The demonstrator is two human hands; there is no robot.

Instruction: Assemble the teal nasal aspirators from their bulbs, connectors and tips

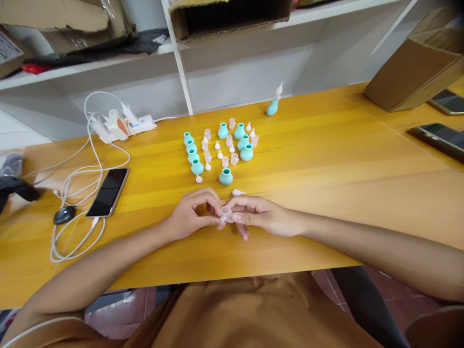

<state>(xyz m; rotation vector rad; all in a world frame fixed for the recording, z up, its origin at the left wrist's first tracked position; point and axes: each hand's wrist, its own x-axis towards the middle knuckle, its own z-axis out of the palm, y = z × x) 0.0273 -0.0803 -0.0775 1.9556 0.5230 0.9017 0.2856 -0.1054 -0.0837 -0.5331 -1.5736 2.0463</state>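
Observation:
My left hand [194, 212] and my right hand [259, 216] meet over the near middle of the wooden table [326, 159]. Both pinch a small clear pinkish cup-shaped piece [226, 213] between their fingertips. Just beyond the fingers lies a white cone tip [238, 192]. One teal bulb [225, 177] stands nearest the hands. Behind it stand several more teal bulbs [243, 142] among small pink cups and white tips [219, 150]. An assembled teal bulb with a white tip [273, 102] stands alone at the table's far edge.
A black phone [108, 192] with a white cable [78, 227] and a black mouse [64, 214] lie at the left. A power strip [121, 124] sits far left. Two phones [440, 137] and a cardboard box [413, 67] are at the right. White shelves stand behind.

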